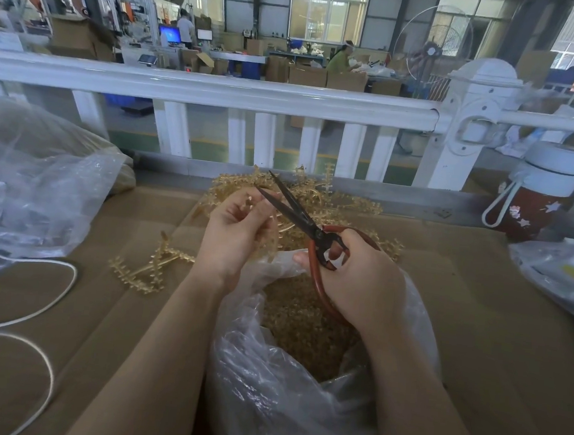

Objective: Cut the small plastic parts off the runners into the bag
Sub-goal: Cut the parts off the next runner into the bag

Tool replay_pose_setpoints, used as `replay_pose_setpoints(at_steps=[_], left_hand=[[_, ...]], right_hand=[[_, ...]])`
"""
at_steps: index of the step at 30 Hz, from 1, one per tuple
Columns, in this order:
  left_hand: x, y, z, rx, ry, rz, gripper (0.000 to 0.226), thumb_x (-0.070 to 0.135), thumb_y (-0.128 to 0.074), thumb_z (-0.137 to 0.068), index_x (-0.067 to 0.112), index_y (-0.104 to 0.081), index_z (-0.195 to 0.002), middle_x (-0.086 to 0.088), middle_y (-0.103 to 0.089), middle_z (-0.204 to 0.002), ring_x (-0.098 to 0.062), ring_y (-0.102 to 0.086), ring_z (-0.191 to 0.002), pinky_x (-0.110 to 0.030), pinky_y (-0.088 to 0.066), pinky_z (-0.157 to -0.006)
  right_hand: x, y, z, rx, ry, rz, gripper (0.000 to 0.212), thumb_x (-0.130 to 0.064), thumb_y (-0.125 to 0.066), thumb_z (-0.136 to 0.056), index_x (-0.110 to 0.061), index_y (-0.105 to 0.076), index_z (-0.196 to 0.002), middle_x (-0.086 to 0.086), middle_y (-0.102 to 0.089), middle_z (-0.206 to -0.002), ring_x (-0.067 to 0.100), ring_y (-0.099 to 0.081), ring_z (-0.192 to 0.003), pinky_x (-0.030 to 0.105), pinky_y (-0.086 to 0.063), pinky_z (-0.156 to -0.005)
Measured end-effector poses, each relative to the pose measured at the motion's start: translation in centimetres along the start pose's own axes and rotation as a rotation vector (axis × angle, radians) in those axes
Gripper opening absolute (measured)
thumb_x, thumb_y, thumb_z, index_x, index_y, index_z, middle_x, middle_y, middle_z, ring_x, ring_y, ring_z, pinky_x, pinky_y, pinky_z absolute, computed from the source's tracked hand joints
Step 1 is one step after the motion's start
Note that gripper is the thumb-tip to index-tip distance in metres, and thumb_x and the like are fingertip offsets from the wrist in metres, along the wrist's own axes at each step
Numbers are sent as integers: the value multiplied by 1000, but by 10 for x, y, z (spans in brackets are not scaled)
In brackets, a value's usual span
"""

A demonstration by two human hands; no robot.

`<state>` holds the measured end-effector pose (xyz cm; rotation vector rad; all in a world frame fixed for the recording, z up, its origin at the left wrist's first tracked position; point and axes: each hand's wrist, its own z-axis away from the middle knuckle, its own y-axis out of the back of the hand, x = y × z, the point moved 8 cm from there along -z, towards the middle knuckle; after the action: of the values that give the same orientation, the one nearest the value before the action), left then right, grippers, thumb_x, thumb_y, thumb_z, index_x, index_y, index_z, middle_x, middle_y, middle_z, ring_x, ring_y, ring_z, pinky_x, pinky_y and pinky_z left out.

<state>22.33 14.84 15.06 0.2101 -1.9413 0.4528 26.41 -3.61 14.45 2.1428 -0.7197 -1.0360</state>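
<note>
left hand (235, 228): pinched a runner (249, 203) over the bag (266, 380)
right hand (360, 278): gripped scissors (299, 215), blades parted
parts: cut ones lay in bag, near centre
pile (341, 208): uncut runners, far side
tip: cut flush at the stem, directly above bag mouth

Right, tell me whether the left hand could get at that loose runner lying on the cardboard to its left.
Probably yes, but not freely: the loose runner lies unobstructed on the cardboard, close beside the left hand. That hand is already holding a runner piece at the scissors, so it would have to let go first.
</note>
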Motion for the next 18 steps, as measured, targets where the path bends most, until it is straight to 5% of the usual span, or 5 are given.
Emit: replay_pose_setpoints(at_steps=[6,9,18], left_hand=[[-4,0,-1,10,45,-33,20,5,-58,-97,13,-73,-87,6,-61,-62,-7,-51,-56,-16,-45,-57],[-4,-1,0,-5,59,7,13,16,-63,-92,13,-75,-92,1,-64,-65,-11,-57,-61,-22,-49,-63],[0,-4,3,-23,32,-41,16,23,-66,-88,26,-80,-79,2,-69,-68,-8,-62,-62,-19,-53,-63]], right_hand=[[-2,2,0,28,15,14,75,-92,-37,-66,-27,-62,-94,-17,-65,-84,5,-57,-72,16,-44,-60],[-1,2,-1,19,17,43,64,-86,-50,-73,-26,-62,-95,-16,-66,-86,6,-60,-75,23,-52,-65],[-3,5,0,67,33,75,65,-85,-47,-75,-24,-62,-91,-18,-64,-85,3,-56,-73,22,-51,-67]])
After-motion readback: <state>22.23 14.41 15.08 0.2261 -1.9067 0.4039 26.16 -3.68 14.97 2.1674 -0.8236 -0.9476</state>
